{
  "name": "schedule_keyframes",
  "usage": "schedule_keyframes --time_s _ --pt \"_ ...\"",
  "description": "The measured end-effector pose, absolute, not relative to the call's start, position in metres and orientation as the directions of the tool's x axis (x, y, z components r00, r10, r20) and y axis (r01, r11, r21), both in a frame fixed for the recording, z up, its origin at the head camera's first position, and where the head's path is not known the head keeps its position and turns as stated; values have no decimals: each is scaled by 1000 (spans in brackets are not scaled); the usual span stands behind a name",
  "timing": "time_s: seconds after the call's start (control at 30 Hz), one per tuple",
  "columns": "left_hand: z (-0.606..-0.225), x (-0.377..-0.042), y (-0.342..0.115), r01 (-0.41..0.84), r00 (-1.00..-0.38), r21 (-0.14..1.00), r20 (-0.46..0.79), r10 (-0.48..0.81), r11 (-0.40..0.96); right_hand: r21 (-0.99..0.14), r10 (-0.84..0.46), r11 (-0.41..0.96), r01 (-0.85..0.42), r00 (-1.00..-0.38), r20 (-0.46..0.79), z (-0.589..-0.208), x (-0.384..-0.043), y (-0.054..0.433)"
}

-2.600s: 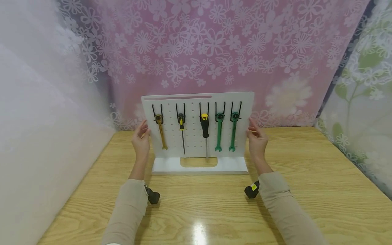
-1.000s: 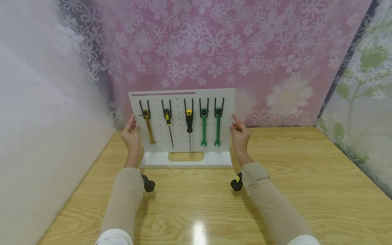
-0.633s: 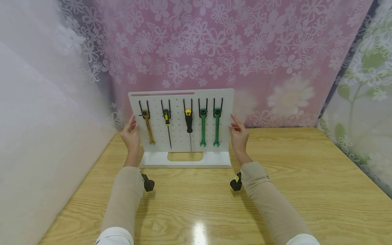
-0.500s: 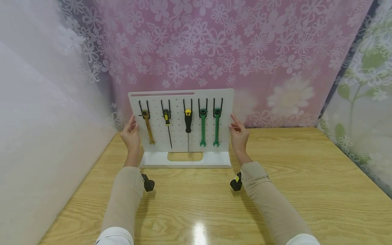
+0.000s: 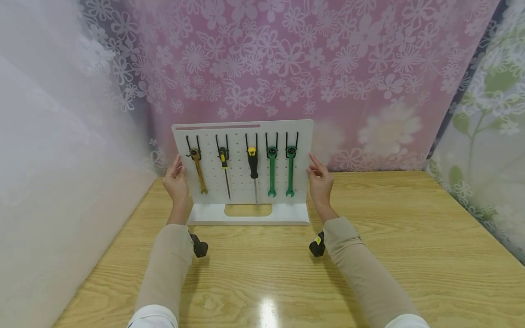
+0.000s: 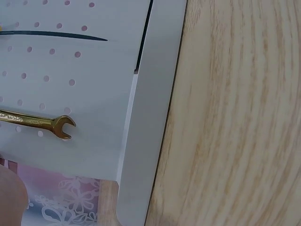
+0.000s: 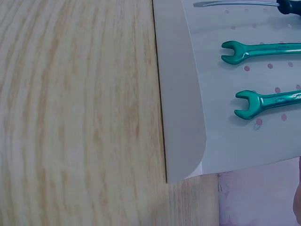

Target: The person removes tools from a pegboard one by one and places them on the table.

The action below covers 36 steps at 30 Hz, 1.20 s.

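A white pegboard stand (image 5: 239,189) is upright on the table, its base lip facing me. At its left edge my left hand (image 5: 176,182) grips the side between thumb and fingers. My right hand (image 5: 321,184) does likewise at the right edge. From black hooks hang, left to right, a gold wrench (image 5: 198,172), a small yellow-black screwdriver (image 5: 223,159), a larger black screwdriver (image 5: 253,165) with a yellow top, and two green wrenches, one (image 5: 272,175) beside the other (image 5: 290,175). In the wrist views only a bit of each hand shows.
The wood-grain table (image 5: 254,269) spreads out around the stand. Behind it hangs a pink flowered curtain (image 5: 262,59); a pale wall (image 5: 74,159) rises on the left and a floral panel (image 5: 488,150) on the right. Black wrist cameras hang below both sleeves.
Since the oldest frame the pegboard, with both hands on it, has moved left and slightly back. Over the last second it stays put, while the larger screwdriver swings slightly on its hook.
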<state>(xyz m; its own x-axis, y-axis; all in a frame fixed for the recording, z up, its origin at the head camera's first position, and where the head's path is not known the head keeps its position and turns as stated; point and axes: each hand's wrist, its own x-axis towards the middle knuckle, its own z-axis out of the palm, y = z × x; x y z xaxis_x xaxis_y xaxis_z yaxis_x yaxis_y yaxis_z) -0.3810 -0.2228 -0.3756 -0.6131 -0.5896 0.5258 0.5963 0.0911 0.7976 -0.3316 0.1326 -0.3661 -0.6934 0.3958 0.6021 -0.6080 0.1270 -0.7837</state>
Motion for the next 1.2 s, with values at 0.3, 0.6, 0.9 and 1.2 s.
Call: schedule_keyframes --time_s 0.3,0.6,0.9,1.2 --pt "-371 -372 -220 590 -603 798 536 -591 123 -774 425 151 -615 -666 613 -370 -335 130" --pt "-376 -385 -230 544 -609 830 493 -621 125 -792 450 145 -593 -674 586 -379 -348 127" --pt "-366 -371 -234 541 -658 841 446 -607 31 -815 454 148 -560 -693 559 -386 -355 121" --pt "-357 -357 -228 527 -657 846 465 -594 78 -768 360 198 -609 -683 635 -368 -327 117"
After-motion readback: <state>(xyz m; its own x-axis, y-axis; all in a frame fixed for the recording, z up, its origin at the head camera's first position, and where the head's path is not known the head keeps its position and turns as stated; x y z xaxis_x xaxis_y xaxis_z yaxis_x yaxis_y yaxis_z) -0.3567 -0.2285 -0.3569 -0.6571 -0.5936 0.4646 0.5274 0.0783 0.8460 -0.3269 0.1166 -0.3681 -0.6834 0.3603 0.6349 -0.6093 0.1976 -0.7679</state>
